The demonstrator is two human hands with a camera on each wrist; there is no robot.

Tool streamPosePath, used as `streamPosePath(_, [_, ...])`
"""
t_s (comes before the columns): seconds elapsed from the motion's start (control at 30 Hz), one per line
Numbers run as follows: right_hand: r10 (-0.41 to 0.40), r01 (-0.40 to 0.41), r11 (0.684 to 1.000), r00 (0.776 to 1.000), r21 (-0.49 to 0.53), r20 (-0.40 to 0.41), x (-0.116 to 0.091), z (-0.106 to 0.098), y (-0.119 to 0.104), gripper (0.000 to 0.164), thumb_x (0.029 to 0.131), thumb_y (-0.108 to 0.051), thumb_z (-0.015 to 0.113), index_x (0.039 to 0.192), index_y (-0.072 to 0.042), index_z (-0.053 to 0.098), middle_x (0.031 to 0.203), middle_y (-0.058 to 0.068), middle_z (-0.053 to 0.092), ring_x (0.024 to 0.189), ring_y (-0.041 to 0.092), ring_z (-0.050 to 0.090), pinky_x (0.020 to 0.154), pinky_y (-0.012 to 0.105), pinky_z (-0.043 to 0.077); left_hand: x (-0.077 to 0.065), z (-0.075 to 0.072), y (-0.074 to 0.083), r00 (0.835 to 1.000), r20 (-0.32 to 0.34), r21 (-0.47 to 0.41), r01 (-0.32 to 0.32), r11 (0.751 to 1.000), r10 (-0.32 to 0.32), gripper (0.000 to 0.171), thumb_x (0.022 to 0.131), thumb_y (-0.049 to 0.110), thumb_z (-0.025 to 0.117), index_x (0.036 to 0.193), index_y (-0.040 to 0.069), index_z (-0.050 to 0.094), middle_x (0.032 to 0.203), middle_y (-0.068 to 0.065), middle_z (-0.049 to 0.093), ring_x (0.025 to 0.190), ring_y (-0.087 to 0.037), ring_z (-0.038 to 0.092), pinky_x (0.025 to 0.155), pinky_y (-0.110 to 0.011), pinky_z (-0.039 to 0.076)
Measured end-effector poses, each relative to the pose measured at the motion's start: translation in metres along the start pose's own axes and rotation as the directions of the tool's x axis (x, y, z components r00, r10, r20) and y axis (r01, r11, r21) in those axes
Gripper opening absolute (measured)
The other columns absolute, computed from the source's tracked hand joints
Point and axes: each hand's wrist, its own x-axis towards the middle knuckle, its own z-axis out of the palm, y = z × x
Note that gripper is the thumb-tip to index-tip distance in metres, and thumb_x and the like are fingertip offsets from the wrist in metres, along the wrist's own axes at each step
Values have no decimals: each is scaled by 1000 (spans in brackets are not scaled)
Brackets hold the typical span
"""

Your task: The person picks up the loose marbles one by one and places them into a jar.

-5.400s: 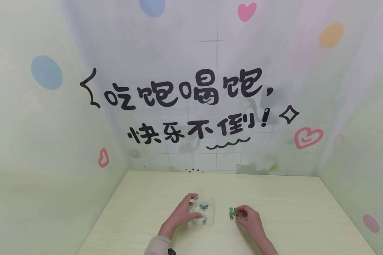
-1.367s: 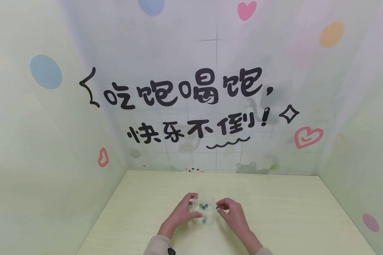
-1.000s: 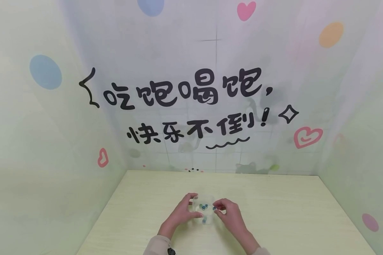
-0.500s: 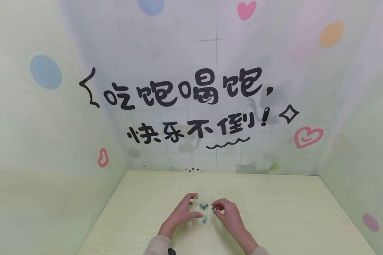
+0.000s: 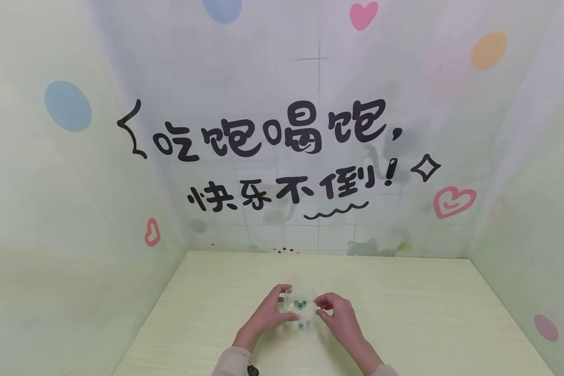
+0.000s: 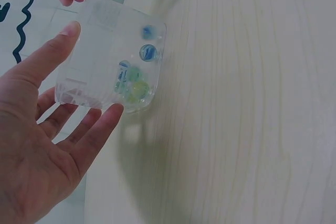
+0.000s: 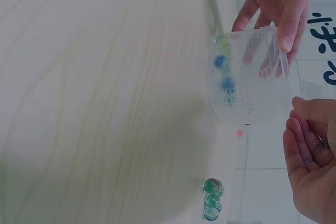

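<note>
My left hand (image 5: 266, 312) grips a clear plastic box (image 5: 305, 315) from the left, thumb on the near side and fingers round the far side. Inside lie several blue and green glass marbles (image 6: 148, 53), gathered at the bottom in the left wrist view. My right hand (image 5: 340, 313) is at the box's right rim, fingers loosely curved. Nothing shows between its thumb and fingertips in the right wrist view. A small cluster of loose marbles (image 7: 212, 198), mostly green, lies on the table beyond the box; my right hand hides it in the head view.
The pale wooden table (image 5: 207, 282) is enclosed by printed wall sheets (image 5: 282, 68) at the back and both sides. A dark band (image 5: 253, 371) circles my left wrist below a beige sleeve (image 5: 232, 361).
My right hand has come left from the loose marbles to the box rim with a blue marble and let it go. Another marble now shows in the box's near part. The left hand stays put.
</note>
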Motion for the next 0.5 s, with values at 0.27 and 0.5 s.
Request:
streamPosePath(0.27, [25, -25, 1000, 999, -11, -31, -3, -4, 9, 21, 79, 1, 79, 96, -9, 72, 89, 2, 73, 78, 10, 66, 71, 23, 59, 2, 1, -1, 1000, -7, 2, 22, 1000, -22, 77, 82, 21, 82, 146, 8, 41, 150, -19, 45, 130, -42, 51, 105, -60, 47])
streamPosePath(0.5, [69, -69, 998, 996, 7, -52, -4, -7, 14, 21, 78, 2, 79, 95, -8, 72, 89, 3, 73, 79, 12, 67, 73, 25, 60, 1, 1, -3, 1000, -4, 8, 2, 1000, -2, 77, 82, 20, 83, 145, 7, 42, 149, -19, 45, 129, -43, 51, 103, -61, 47])
